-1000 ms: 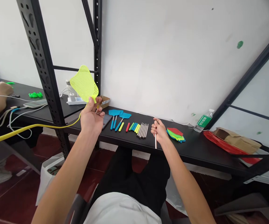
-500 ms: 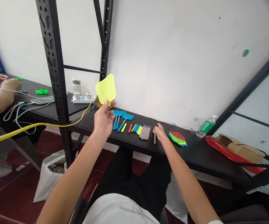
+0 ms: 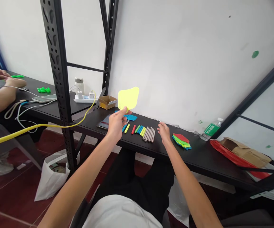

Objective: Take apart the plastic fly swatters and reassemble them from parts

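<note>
My left hand point(image 3: 116, 125) is closed on the short stem of a yellow fly swatter head point(image 3: 128, 98), holding it up above the table. My right hand point(image 3: 164, 133) is raised right of a row of metal tubes point(image 3: 149, 135). Its fingers are pinched, and what they hold, if anything, is hidden. Left of the tubes lie coloured grips: yellow point(image 3: 127, 128), red point(image 3: 133, 129), green, blue and more yellow. Blue fly swatters point(image 3: 131, 117) are partly hidden behind my left hand. To the right sits a stack of swatter heads point(image 3: 181, 141), red on top.
A phone point(image 3: 104, 122) and a small cardboard box point(image 3: 107, 102) stand at the left. At the right are a water bottle point(image 3: 211, 129) and a red and brown bag point(image 3: 243, 155). A yellow cable point(image 3: 53, 126) crosses the rack post. Another person's hands point(image 3: 10, 80) work farther left.
My left hand has moved right with the yellow swatter head, uncovering the phone and box. The metal tube that showed in my right hand is no longer visible there.
</note>
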